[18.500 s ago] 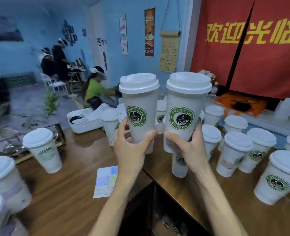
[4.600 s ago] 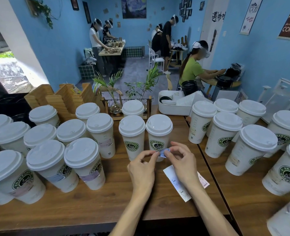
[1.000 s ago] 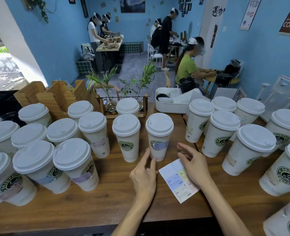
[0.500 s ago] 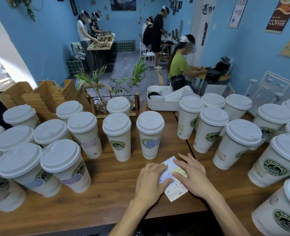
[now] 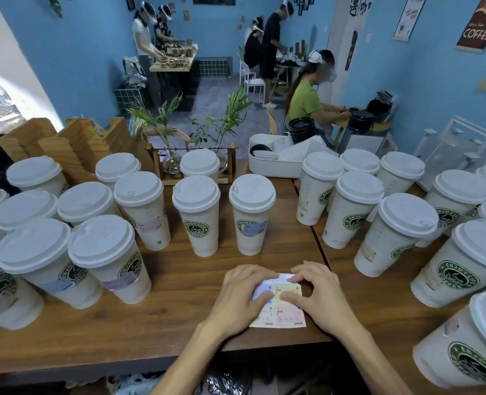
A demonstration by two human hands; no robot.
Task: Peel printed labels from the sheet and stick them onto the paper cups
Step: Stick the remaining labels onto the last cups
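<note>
The label sheet (image 5: 283, 312) lies flat on the wooden counter (image 5: 162, 315) near its front edge, with yellow and pink labels showing. My left hand (image 5: 242, 292) rests on the sheet's left part, fingers curled over it. My right hand (image 5: 318, 292) presses on its upper right, fingertips at the yellow label. Straight ahead stands a lidded paper cup (image 5: 251, 215) with a bluish label over its green logo. Beside it a cup (image 5: 197, 216) shows only the logo. Whether a label is lifted is hidden under my fingers.
Several lidded cups crowd the left (image 5: 108, 258) and the right (image 5: 395, 235), some with labels. At the back stand a wooden rack (image 5: 73, 143), a plant holder (image 5: 196, 163) and a white bin (image 5: 273, 161). People work at tables beyond the counter.
Both hands came down from the labelled cup onto the sheet. The sheet has turned squarer to the counter's edge and sits closer to me, under both hands.
</note>
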